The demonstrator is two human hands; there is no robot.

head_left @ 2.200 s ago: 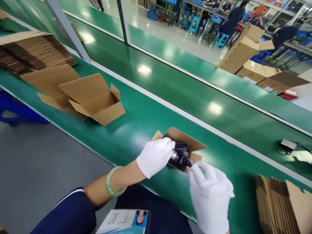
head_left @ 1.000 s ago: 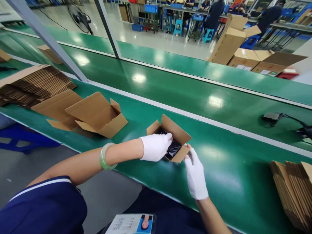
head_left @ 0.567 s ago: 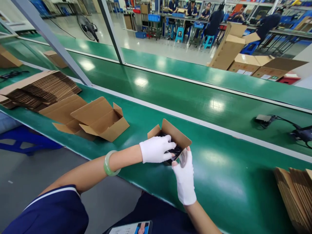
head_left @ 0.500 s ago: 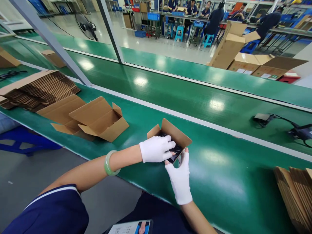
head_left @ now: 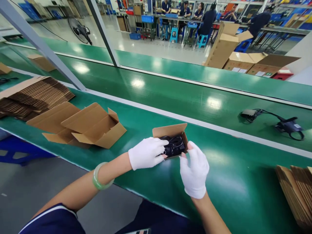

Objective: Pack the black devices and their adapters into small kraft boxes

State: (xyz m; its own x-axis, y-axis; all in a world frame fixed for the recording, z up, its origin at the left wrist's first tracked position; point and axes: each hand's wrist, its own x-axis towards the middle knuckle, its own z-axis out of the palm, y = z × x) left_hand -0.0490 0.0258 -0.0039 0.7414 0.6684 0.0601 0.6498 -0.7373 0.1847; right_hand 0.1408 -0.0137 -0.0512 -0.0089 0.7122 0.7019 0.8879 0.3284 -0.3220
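Note:
A small open cardboard box point(head_left: 170, 130) stands in front of me, its lid flap raised at the back. Inside lies a black coiled cable point(head_left: 175, 142) with a dark body beside it, possibly a power adapter. My left hand point(head_left: 147, 153), in a white glove with bare fingertips, grips the left end of the box and covers that side. At the opposite end, my right hand point(head_left: 195, 170), gloved likewise, pinches the right wall between thumb and fingers.
Two open cardboard boxes point(head_left: 109, 132) sit to the left, beside a stack of flattened cartons point(head_left: 41, 94). More folded cartons point(head_left: 291, 191) are at the right edge. A black adapter with its cable point(head_left: 287, 126) lies on the green conveyor belt point(head_left: 165, 92) beyond the white rail.
The box has turned so its flap faces me more squarely, exposing the cable. My left hand has drawn back from inside to the left end; my right hand has shifted right.

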